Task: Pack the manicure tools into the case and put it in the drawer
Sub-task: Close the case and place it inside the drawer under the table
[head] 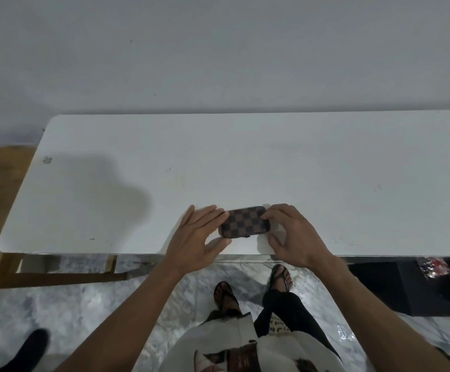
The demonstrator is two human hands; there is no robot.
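— Head view first: what do we have on the desk [245, 162]?

— We see a white desk with rounded corners set against a pale wall, and one thing on it: the case [243, 222], a small rounded box in a brown and dark checker pattern. It lies flat near the front edge, roughly in the middle of the desk's width, and its lid is shut. A small dark tab shows on its near edge.

— And our hands?

— Our left hand [197, 238] sits at the left end of the case. Its fingers are stretched out and spread, the fingertips touching the case's upper left corner, the thumb resting on the desk just in front of it. It is not closed around anything. Our right hand [289, 232] is at the right end, fingers curled, with the fingertips on the upper right corner of the case and the thumb apart from it, lower down over the desk. We would call that a light touch on the case, not a full grasp.

— Anything below the desk?

— We see a marbled grey floor, two feet in dark sandals, a wooden frame at the left, and a dark block under the right end of the desk.
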